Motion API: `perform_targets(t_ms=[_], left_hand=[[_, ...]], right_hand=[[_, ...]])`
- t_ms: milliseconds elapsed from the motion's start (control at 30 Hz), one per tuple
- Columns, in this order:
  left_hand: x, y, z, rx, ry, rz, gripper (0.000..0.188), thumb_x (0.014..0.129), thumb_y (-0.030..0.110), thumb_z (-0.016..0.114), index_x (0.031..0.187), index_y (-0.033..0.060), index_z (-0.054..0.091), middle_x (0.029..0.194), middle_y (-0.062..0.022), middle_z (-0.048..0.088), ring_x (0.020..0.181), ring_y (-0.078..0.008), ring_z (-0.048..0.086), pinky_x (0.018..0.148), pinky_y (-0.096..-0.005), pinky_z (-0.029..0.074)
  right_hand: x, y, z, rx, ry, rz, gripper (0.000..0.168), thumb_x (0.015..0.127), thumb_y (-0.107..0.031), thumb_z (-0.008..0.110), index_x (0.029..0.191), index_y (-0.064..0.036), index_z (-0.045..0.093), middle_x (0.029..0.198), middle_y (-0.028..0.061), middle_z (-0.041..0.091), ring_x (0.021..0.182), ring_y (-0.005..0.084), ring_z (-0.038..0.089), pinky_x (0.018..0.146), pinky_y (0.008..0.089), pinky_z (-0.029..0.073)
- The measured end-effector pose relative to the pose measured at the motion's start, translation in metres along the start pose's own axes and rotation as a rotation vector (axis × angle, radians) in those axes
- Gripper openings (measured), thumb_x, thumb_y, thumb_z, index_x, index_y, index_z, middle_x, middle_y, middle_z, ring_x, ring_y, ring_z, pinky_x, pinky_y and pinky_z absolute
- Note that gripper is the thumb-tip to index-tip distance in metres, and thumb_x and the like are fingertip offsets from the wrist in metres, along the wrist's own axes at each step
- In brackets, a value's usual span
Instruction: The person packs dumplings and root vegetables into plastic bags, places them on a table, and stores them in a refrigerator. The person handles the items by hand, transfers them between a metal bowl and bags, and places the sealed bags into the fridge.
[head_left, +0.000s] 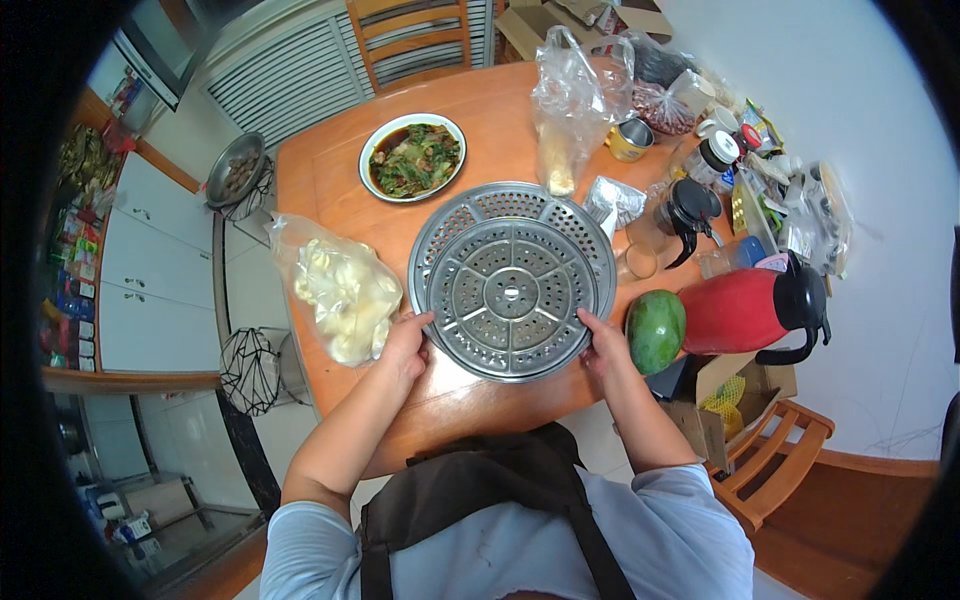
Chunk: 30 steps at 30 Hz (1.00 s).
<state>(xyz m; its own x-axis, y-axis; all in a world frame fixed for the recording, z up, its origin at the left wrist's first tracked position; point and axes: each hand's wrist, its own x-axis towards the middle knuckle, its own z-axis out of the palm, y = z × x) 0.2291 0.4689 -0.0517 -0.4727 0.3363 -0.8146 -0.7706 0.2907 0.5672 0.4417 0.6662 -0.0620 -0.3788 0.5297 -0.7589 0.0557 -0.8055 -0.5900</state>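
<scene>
Two round perforated metal steamer racks overlap above the wooden table (330, 165). The smaller steamer rack (511, 259) lies over the larger steamer rack (517, 196), whose holed rim shows behind it. My left hand (407, 345) grips the near left edge, thumb on top. My right hand (602, 343) grips the near right edge in the same way. Whether the fingers also hold the larger rack is hidden. Just left of my left hand lies a clear plastic bag of pale dough pieces (349, 296). A green mango-like fruit (657, 331) is close to my right hand.
Behind the racks stand a dish of cooked greens (412, 157) and a plastic bag (562, 112). At right are a yellow mug (630, 140), a glass pitcher (679, 214), a drinking glass (640, 261) and a red thermos jug (735, 311). A wooden chair (780, 465) stands lower right.
</scene>
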Motion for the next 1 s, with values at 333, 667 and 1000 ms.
perform_targets(t_ms=[333, 667, 1000], left_hand=[[-0.052, -0.001, -0.020, -0.222, -0.167, 0.107, 0.039, 0.075, -0.006, 0.045, 0.108, 0.0112, 0.033, 0.098, -0.0088, 0.050, 0.083, -0.0203, 0.056, 0.065, -0.0330, 0.052], [-0.157, 0.012, -0.092, -0.358, -0.548, 0.465, 0.046, 0.073, -0.006, 0.051, 0.111, 0.0045, 0.027, 0.107, -0.0101, 0.045, 0.096, -0.0174, 0.048, 0.081, -0.0324, 0.042], [-0.244, -0.047, -0.358, -0.607, -0.385, 0.674, 0.044, 0.075, -0.003, 0.047, 0.116, 0.0018, 0.034, 0.109, -0.0119, 0.047, 0.099, -0.0228, 0.049, 0.086, -0.0392, 0.039]], right_hand=[[-0.045, 0.039, -0.018, 0.153, -0.311, -0.093, 0.038, 0.075, -0.006, 0.053, 0.111, 0.000, 0.042, 0.106, 0.0114, 0.052, 0.094, 0.0241, 0.052, 0.083, 0.0364, 0.042], [-0.163, 0.062, 0.022, 0.074, -0.378, -0.521, 0.049, 0.071, -0.008, 0.052, 0.117, -0.002, 0.035, 0.110, 0.0115, 0.047, 0.098, 0.0248, 0.048, 0.085, 0.0375, 0.040], [-0.254, 0.185, 0.208, -0.117, -0.777, -0.456, 0.043, 0.069, -0.008, 0.053, 0.110, 0.003, 0.041, 0.099, 0.0128, 0.053, 0.087, 0.0224, 0.054, 0.077, 0.0335, 0.044]])
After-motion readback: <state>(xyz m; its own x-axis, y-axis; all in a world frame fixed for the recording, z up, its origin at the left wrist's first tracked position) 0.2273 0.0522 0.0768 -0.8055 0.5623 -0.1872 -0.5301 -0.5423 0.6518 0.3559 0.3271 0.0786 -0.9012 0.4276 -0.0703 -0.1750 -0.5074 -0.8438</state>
